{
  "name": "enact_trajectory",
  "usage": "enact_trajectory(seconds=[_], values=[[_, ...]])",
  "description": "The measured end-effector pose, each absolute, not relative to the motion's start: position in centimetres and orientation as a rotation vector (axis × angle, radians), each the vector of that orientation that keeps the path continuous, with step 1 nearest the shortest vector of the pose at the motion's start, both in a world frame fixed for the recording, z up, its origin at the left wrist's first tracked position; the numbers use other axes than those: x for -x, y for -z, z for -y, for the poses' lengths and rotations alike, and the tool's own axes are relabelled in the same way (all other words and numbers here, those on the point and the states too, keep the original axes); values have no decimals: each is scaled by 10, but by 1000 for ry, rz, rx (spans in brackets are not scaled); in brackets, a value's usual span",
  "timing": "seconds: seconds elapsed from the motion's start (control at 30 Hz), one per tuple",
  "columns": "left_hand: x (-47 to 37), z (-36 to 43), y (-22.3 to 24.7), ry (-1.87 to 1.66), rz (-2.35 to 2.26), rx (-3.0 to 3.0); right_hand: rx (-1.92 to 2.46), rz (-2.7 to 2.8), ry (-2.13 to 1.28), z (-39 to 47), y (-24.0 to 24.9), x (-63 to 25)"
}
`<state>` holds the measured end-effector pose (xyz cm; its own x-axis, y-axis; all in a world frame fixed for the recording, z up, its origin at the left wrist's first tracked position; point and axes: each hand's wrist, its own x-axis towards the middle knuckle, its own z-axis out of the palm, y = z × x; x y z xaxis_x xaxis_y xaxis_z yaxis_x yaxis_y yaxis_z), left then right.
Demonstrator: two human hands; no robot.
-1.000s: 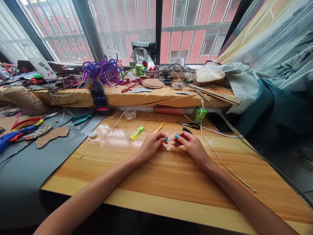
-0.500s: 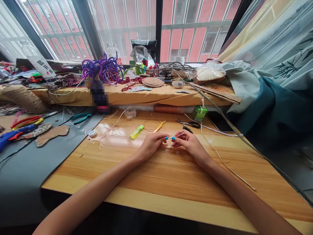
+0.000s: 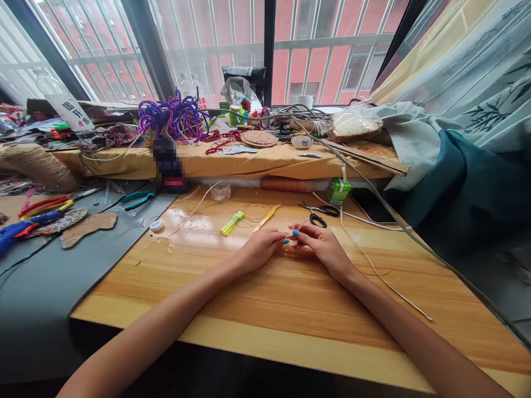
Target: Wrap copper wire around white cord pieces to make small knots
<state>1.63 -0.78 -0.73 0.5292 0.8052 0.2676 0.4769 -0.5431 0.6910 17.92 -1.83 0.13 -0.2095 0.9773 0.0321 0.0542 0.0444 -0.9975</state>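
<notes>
My left hand (image 3: 265, 244) and my right hand (image 3: 317, 240) meet above the middle of the wooden table (image 3: 265, 298), their fingertips almost touching. Both pinch a short piece of thin whitish cord (image 3: 297, 224), whose two ends stick up between the fingers. Most of the cord is hidden by the fingers. Just beyond the right hand lie black-handled scissors (image 3: 318, 220). A yellow pointed tool (image 3: 267, 217) rests beyond the left hand, with a yellow-green lighter (image 3: 232, 223) to its left.
A long white cord (image 3: 369, 257) runs along the table's right side. A green drink carton (image 3: 339, 190) and a spool of orange-brown thread (image 3: 286, 183) stand by the shelf. Teal pliers (image 3: 139, 199) lie on the grey mat (image 3: 103, 265) to the left, and a grey cable crosses the right.
My hands have drawn slightly closer together, and the fingers have shifted on the cord. Its ends now point upward instead of lying nearly flat.
</notes>
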Motion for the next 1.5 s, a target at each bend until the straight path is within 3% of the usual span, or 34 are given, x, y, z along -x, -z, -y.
enact_trajectory(seconds=[0.33,0.83,1.5], values=[[-17,11,9,-607,-1066,-2316,1054,1419,-1361,18,2,-178],[-19,14,10,-648,-1106,-2199,1036,1307,-1503,19,-1,-177],[-20,17,5,-572,-1102,-2239,1160,1308,-1355,19,4,-175]])
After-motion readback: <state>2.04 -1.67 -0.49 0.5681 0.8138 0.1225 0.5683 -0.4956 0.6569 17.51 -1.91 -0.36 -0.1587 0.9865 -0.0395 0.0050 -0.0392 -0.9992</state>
